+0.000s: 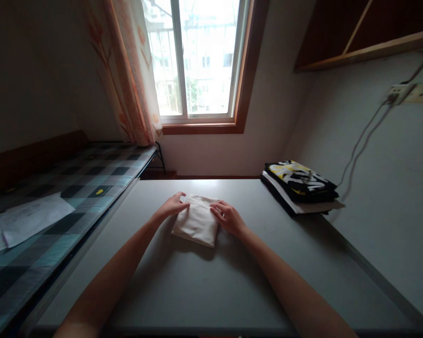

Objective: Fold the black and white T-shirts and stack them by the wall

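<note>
A folded white cloth (198, 219), neatly squared and a few layers thick, lies on the grey-white table (183, 291) in front of me. My left hand (172, 205) is at its upper left edge, thumb touching the cloth and the other fingers apart from it. On the opposite side, my right hand (229, 217) rests with bent, slightly spread fingertips on the cloth's right edge. Neither hand appears to pinch the fabric. Whether the cloth is a garment cannot be made out.
A stack of folded dark clothes (299, 185) sits at the table's far right, by the wall. To the left is a bed with a checked cover (102, 164) and some papers (31, 218). Behind the table are a window (207, 61) and a curtain (127, 70).
</note>
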Action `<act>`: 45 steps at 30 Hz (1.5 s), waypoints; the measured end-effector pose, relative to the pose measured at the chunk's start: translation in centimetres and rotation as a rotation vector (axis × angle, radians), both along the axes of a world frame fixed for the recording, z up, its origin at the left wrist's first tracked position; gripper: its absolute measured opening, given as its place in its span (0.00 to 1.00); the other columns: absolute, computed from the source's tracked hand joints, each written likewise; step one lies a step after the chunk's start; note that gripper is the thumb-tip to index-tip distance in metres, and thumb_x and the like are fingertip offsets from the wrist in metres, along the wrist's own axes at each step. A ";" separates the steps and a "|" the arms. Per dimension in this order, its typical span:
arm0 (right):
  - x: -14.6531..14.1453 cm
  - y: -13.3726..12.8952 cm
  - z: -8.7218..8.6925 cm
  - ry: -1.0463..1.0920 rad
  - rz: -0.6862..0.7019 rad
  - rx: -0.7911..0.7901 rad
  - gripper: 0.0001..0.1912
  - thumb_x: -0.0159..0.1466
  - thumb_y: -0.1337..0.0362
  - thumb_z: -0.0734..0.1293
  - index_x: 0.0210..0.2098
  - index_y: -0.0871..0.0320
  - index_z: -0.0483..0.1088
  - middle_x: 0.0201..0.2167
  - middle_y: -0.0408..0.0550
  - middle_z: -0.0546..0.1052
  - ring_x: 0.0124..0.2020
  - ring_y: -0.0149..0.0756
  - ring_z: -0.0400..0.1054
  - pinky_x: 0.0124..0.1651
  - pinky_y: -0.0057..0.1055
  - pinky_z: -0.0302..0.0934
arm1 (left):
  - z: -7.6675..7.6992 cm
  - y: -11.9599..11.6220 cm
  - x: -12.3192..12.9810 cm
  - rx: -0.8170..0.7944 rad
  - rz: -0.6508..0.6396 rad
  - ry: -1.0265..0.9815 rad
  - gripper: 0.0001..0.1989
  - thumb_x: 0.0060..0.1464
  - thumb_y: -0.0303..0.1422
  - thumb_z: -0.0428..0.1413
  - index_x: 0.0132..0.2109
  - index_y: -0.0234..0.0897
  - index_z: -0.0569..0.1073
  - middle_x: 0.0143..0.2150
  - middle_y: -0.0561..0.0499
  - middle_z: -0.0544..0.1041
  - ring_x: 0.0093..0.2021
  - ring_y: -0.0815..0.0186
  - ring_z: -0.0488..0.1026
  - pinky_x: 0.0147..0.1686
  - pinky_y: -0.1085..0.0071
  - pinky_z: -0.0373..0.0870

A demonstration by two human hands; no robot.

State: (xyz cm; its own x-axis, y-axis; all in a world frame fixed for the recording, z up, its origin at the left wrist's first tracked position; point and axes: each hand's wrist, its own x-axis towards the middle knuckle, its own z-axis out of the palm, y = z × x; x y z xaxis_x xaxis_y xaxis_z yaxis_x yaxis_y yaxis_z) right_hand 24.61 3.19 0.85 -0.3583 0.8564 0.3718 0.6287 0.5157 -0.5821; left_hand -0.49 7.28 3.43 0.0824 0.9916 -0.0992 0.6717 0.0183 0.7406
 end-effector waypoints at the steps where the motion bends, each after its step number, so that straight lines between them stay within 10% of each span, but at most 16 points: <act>1: 0.1 0.1 -0.1 0.025 -0.020 0.001 0.17 0.70 0.55 0.58 0.44 0.55 0.76 0.44 0.50 0.76 0.41 0.35 0.73 0.48 0.31 0.63 | 0.1 0.0 -0.1 -0.039 -0.007 -0.021 0.29 0.44 0.38 0.62 0.54 0.32 0.69 0.29 0.52 0.75 0.26 0.66 0.71 0.24 0.74 0.65; 12: 0.9 1.0 -0.7 0.142 -0.045 0.030 0.15 0.68 0.59 0.59 0.39 0.57 0.75 0.36 0.49 0.78 0.31 0.34 0.70 0.39 0.30 0.62 | -0.1 -0.8 1.5 -0.133 0.020 -0.424 0.32 0.46 0.35 0.59 0.59 0.36 0.65 0.43 0.46 0.75 0.39 0.62 0.73 0.34 0.73 0.69; 18: 1.1 1.3 -0.6 0.239 -0.114 -0.001 0.14 0.65 0.57 0.61 0.43 0.57 0.72 0.31 0.47 0.78 0.28 0.34 0.70 0.36 0.31 0.63 | 0.1 -1.5 2.5 -0.134 -0.131 -0.667 0.46 0.45 0.32 0.62 0.69 0.39 0.51 0.38 0.48 0.75 0.30 0.67 0.72 0.30 0.73 0.68; 23: 1.2 1.6 -0.2 0.442 -0.209 -0.036 0.14 0.63 0.52 0.63 0.38 0.57 0.68 0.25 0.44 0.73 0.25 0.33 0.67 0.30 0.30 0.62 | 2.4 -1.2 2.0 0.386 -0.167 -0.566 0.47 0.50 0.30 0.56 0.71 0.46 0.39 0.40 0.50 0.75 0.32 0.68 0.72 0.33 0.71 0.69; 30: 0.8 2.0 -0.1 0.809 -0.015 -0.536 0.25 0.61 0.41 0.62 0.41 0.57 0.67 0.31 0.51 0.77 0.30 0.38 0.72 0.29 0.32 0.65 | 2.8 -2.4 2.2 1.203 -0.182 0.285 0.26 0.59 0.24 0.49 0.64 0.42 0.63 0.52 0.45 0.76 0.53 0.59 0.69 0.54 0.59 0.62; 34: 1.0 2.1 -0.1 1.047 -0.011 -0.863 0.25 0.66 0.42 0.55 0.43 0.56 0.68 0.33 0.52 0.79 0.33 0.39 0.74 0.34 0.34 0.68 | -0.2 -3.8 4.4 1.093 -0.621 0.623 0.26 0.61 0.24 0.48 0.64 0.45 0.63 0.55 0.47 0.75 0.54 0.60 0.68 0.54 0.61 0.62; 37: 1.7 2.4 -0.1 1.017 -0.097 -0.861 0.13 0.63 0.53 0.65 0.40 0.56 0.70 0.29 0.47 0.78 0.29 0.34 0.72 0.30 0.28 0.66 | -1.4 -4.5 5.6 0.898 -0.809 0.509 0.24 0.61 0.27 0.49 0.64 0.45 0.65 0.55 0.46 0.74 0.52 0.60 0.70 0.53 0.61 0.64; 45: 3.2 2.6 -0.2 0.895 -0.294 -0.792 0.15 0.52 0.66 0.72 0.39 0.59 0.70 0.28 0.46 0.79 0.25 0.33 0.72 0.25 0.26 0.63 | -0.8 -4.2 6.1 0.428 -0.479 -0.227 0.20 0.56 0.35 0.55 0.55 0.40 0.73 0.34 0.49 0.77 0.30 0.67 0.71 0.34 0.71 0.68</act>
